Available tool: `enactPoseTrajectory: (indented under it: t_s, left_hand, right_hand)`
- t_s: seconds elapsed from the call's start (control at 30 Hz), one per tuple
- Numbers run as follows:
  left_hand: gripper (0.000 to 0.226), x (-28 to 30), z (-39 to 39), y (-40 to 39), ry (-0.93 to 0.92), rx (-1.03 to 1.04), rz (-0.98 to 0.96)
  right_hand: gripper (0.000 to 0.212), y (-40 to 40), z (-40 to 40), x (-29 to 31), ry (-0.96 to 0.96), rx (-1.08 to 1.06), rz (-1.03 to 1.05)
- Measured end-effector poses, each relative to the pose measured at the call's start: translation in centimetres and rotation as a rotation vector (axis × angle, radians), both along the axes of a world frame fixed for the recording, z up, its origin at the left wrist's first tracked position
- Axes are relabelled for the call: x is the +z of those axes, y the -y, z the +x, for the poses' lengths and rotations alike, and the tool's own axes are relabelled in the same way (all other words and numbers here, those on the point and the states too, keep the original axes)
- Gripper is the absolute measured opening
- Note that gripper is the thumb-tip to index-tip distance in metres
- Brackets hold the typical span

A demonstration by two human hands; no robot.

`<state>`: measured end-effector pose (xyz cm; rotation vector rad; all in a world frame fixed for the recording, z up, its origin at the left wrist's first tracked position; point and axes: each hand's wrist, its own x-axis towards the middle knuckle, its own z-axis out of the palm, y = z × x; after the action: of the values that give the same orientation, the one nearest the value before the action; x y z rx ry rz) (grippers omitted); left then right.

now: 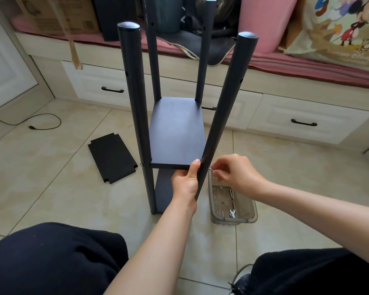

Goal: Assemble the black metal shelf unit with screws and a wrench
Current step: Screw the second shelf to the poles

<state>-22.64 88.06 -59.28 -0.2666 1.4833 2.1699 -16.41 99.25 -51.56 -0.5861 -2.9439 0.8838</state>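
Note:
The black shelf unit [176, 133] stands on the floor tiles with four round posts and two shelf boards fitted. My left hand [185, 182] grips the near right post [222, 116] just below the upper board, thumb against the board's front edge. My right hand [234, 173] pinches a small silver screw [211, 169] at the outer side of that same post. A silver screw head [141, 165] shows on the near left post. A small flat wrench [232, 213] lies in a clear plastic tray [232, 220] with several loose screws.
A spare black shelf board [111, 157] lies flat on the tiles to the left. A black cable [41, 124] trails on the floor at far left. White drawers [303, 120] and a cushioned bench stand behind. My knees fill the bottom of the view.

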Motion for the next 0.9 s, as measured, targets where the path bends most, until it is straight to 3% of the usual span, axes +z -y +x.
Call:
enactPoseTrajectory:
  t_s: [0.2,0.57,0.73,0.9]
  left_hand:
    - [0.023,-0.1,-0.1,0.0,0.010,-0.020,-0.001]
    - [0.015,0.0,-0.1,0.1,0.023,-0.020,0.016]
    - [0.018,0.1,0.0,0.0,0.035,-0.020,0.024]
    - [0.022,-0.2,0.0,-0.1,0.043,-0.017,0.014]
  right_hand:
    - [0.010,-0.2,0.0,-0.2,-0.001,-0.146,-0.270]
    - [0.005,0.0,0.2,-0.8,-0.080,-0.110,-0.218]
    - [0.005,-0.3,0.3,-1.1,-0.089,-0.152,-0.311]
    - [0.004,-0.1,0.4,-1.4,-0.130,-0.104,-0.249]
